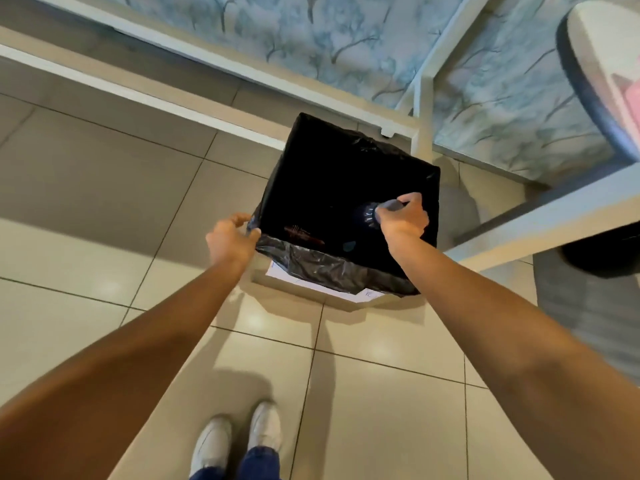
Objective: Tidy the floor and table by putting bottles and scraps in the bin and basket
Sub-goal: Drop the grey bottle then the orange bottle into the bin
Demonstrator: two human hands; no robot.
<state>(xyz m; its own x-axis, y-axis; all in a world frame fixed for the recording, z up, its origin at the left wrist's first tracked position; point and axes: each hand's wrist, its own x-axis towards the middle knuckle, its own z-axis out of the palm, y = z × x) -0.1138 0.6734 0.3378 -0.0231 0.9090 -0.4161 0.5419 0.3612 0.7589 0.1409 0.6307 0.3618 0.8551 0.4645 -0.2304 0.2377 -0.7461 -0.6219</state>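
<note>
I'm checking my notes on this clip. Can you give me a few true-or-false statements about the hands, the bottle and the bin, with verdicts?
1. The right hand grips a clear plastic bottle above the opening of the square bin. True.
2. The bin's liner is white. False: it is a black plastic bag.
3. The left hand pinches the bag's rim at a near corner. True.
4. The bin stands on a table. False: it stands on the beige tiled floor.

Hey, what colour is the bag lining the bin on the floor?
Black, glossy plastic; the bin liner shows best in the head view.
</note>
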